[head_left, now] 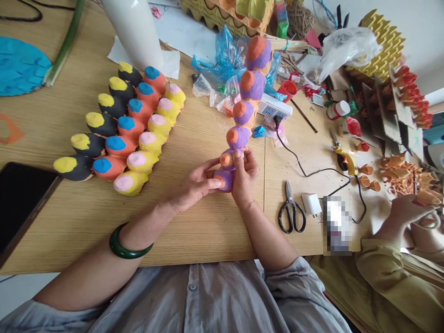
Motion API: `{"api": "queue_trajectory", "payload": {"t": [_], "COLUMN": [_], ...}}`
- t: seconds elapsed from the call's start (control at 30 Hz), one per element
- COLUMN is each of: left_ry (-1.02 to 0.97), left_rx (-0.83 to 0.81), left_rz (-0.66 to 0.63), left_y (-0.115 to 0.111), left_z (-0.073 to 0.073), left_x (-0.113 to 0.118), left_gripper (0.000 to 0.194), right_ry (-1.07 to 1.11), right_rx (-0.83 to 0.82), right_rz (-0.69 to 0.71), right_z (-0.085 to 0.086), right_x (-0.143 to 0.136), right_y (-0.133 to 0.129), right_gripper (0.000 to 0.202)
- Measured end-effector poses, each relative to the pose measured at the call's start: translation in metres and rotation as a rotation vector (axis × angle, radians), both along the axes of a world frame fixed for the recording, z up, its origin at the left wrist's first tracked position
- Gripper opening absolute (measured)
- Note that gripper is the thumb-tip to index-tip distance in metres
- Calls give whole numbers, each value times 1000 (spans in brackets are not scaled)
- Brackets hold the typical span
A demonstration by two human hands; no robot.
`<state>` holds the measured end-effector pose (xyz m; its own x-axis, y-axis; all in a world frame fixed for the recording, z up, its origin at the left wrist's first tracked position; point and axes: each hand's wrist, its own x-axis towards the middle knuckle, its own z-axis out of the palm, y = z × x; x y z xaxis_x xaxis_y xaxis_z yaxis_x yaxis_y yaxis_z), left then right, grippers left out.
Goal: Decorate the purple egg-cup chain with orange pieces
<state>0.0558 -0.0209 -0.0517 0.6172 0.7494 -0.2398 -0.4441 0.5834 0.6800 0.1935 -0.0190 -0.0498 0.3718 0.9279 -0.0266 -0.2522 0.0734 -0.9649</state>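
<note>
My right hand is closed around the near end of an egg-carton strip coated in purple clay, its thumb on the side of a bump. The strip stretches away from me, tilted up, and each bump is topped with orange clay. Closed on the nearest bump, my left hand has its thumb against the orange clay there; its other fingers are partly hidden behind. To the left lie three finished-looking strips: black with yellow tops, orange with blue tops, and yellow with pink tops.
Scissors, a white charger and a glue gun lie at right. A power strip trails a black cord. A white vase stands behind, a phone lies left. A co-worker's hand holds cut carton pieces.
</note>
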Motion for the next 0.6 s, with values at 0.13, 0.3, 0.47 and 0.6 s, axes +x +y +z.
{"api": "queue_trajectory", "payload": {"t": [0.13, 0.3, 0.47, 0.6], "left_ry": [2, 66, 144, 175], "left_rx": [-7, 34, 98, 135], "left_rz": [1, 16, 56, 90], "left_y": [1, 2, 3, 3], "left_z": [0, -2, -12, -13], "left_x": [0, 1, 1, 1], "left_gripper": [55, 59, 68, 69], "right_ry": [0, -18, -14, -14], "right_rx": [8, -7, -13, -18], "right_rz": [5, -37, -52, -55], "right_z": [5, 8, 6, 7], "right_x": [-2, -5, -8, -9], "right_y": [-2, -4, -6, -6], "right_gripper": [18, 17, 19, 16]}}
